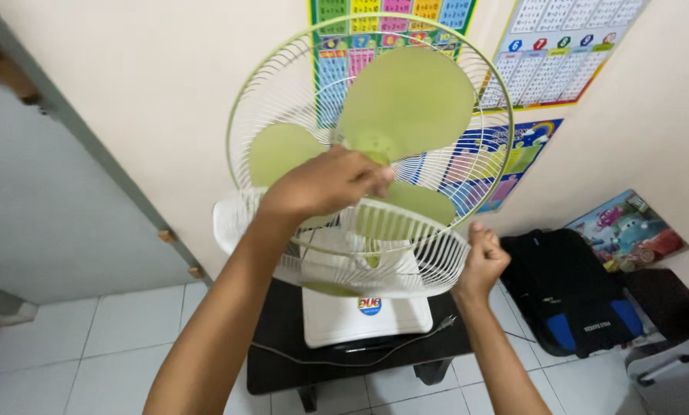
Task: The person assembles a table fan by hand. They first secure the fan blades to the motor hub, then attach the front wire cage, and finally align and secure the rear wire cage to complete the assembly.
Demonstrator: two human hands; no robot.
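1. The right hand (483,265) is nearest to the camera. It is closed into a fist at the edge of the detached front grille (390,257), and it seems to pinch the white wire rim there, though I cannot see the fingertips clearly.
2. The left hand (325,184) is a little farther, in front of the fan hub (375,146). Its fingers are curled together at the centre of the blades; whether they grip a cap or only touch the hub, I cannot tell.
3. I judge that the step in hand is taking the fan apart: the front grille hangs tilted below, and the blade (410,96) is still on its shaft. The next move would call for one hand to steady the blade while the other turns at the hub.
4. The blades are smooth, pale green plastic with rounded lobes. The rear guard (268,84) is thin wire in a circle, with a green rim.
5. The white fan base (364,315) stands on a small dark desk (275,361), with a black cable beside it.
6. Behind, colourful charts (559,54) hang on the cream wall, and a black backpack (567,292) lies on the tiled floor.
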